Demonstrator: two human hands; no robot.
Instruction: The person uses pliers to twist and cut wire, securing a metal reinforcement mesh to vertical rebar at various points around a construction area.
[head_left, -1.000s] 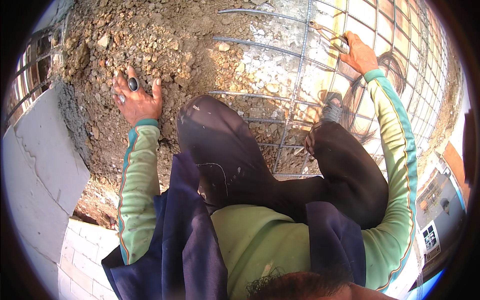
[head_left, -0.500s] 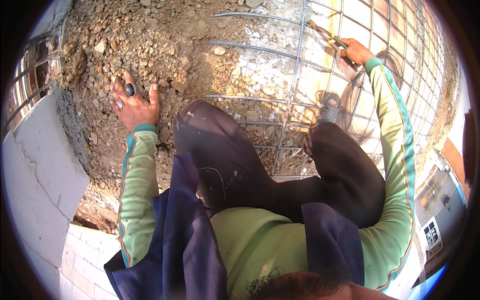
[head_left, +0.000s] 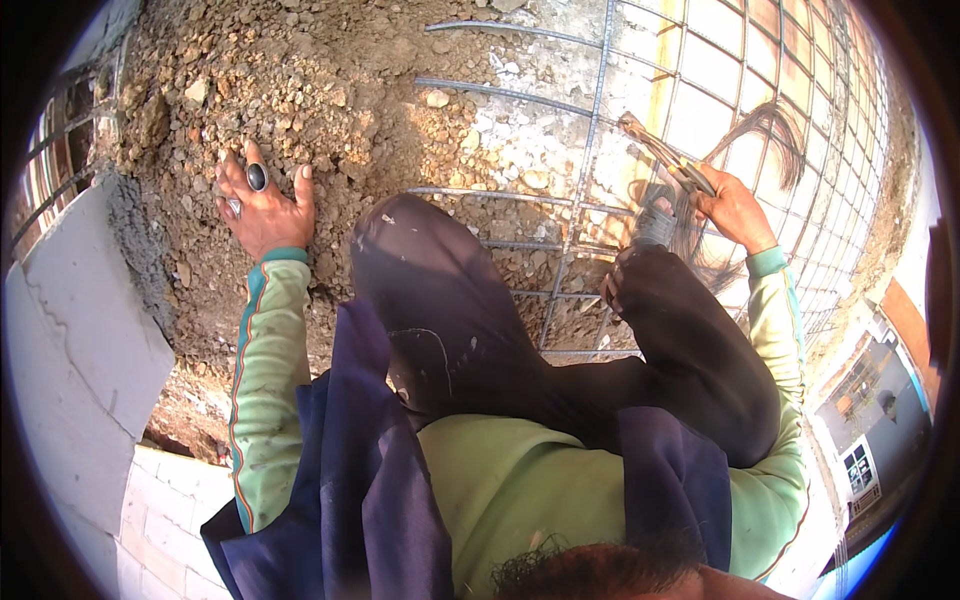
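My left hand (head_left: 270,212) leans on the stony soil (head_left: 330,110), palm down with its fingers spread; it wears rings, one with a large dark stone. Over the steel rebar mesh (head_left: 597,105) on the right, my right hand (head_left: 738,210) is closed round the handles of a pair of pincers (head_left: 657,150). Their brownish jaws point up and left, close to a bar of the mesh. Whether the jaws grip anything is too small to tell. Thin dark tie wire (head_left: 783,135) lies in a curved bundle just beyond my right hand.
My sandalled foot (head_left: 655,222) stands on the mesh, below the pincers. Loose bar ends (head_left: 500,92) stick out leftward over the rubble. A pale concrete slab (head_left: 85,300) and a white block wall (head_left: 175,510) border the left side.
My right hand has come down and nearer to me with the pincers, uncovering more of the wire bundle. My left hand stays almost in the same place on the soil.
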